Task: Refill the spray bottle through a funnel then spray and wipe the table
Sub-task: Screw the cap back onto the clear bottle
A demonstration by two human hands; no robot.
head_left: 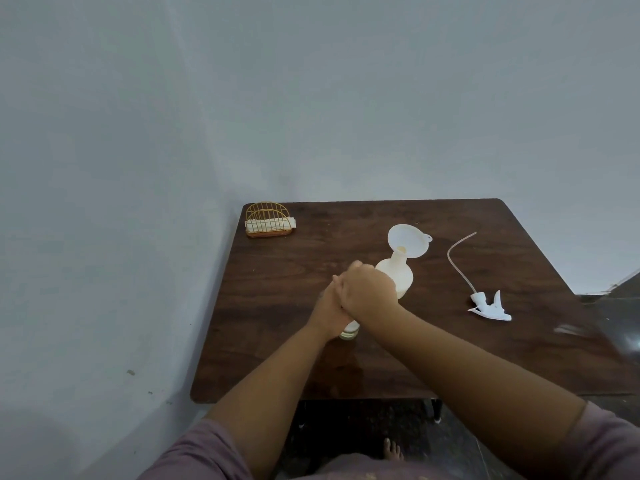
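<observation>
A white spray bottle (398, 273) stands in the middle of the dark wooden table (450, 358) with a white funnel (408, 242) tilted in its neck. The spray head (490, 306) with its long dip tube lies on the table to the right. Just left of the bottle stands a small clear container (349, 331); only its base shows. My left hand (327, 310) grips its side. My right hand (369, 289) is curled over its top, hiding whatever cap it has.
A gold wire napkin holder (268, 220) with white napkins sits at the table's back left corner, close to the wall. A blurred glossy object (620, 327) lies at the right edge of view. A bare foot (393, 450) shows on the floor under the table's front edge.
</observation>
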